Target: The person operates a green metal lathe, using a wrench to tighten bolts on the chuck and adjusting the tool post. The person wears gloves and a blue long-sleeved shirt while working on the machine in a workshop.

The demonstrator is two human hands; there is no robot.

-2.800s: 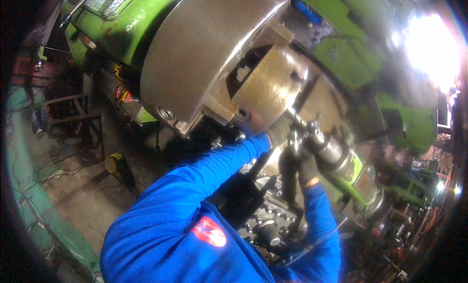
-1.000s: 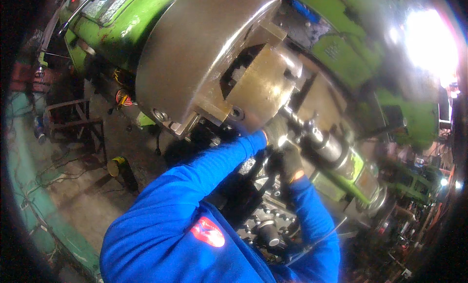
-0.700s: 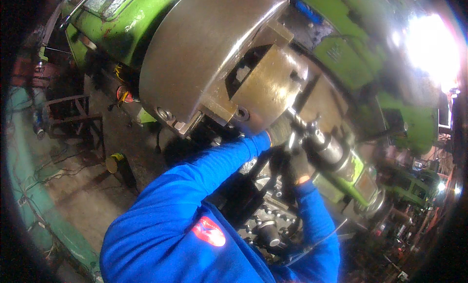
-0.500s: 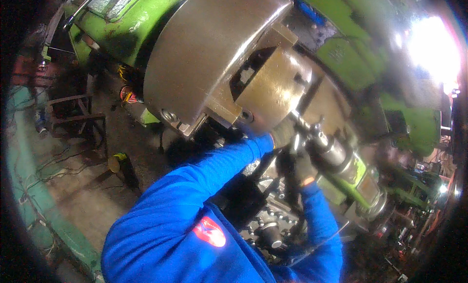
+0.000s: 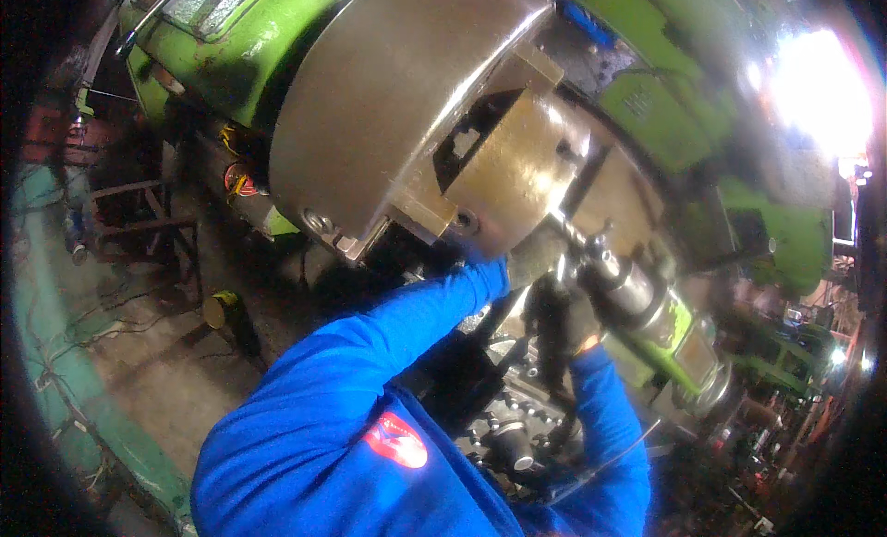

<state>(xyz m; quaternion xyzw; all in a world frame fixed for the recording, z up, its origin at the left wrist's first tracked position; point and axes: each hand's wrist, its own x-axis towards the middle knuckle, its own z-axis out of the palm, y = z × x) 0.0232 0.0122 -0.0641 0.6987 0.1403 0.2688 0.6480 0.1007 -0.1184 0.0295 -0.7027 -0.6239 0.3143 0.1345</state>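
I see L hand (image 5: 534,258) & R hand (image 5: 575,319) close tog. right of ctr, nr shiny bit (image 5: 571,229); can't tell if gripping. Big chuck (image 5: 393,112) upper ctr.

1. A blown-out light (image 5: 825,93) glares at upper right, hazing nearby green panels (image 5: 661,121).
2. The steel cylinder (image 5: 397,103) catches a bright streak.
3. The right hand (image 5: 564,317) looks dark, softly blurred.
4. Fisheye distortion bends edges; corners fall black.

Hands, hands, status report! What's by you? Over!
Left hand beside shiny metal bit. Right hand close by; grips unclear. Workpiece in big chuck, crowding left hand.
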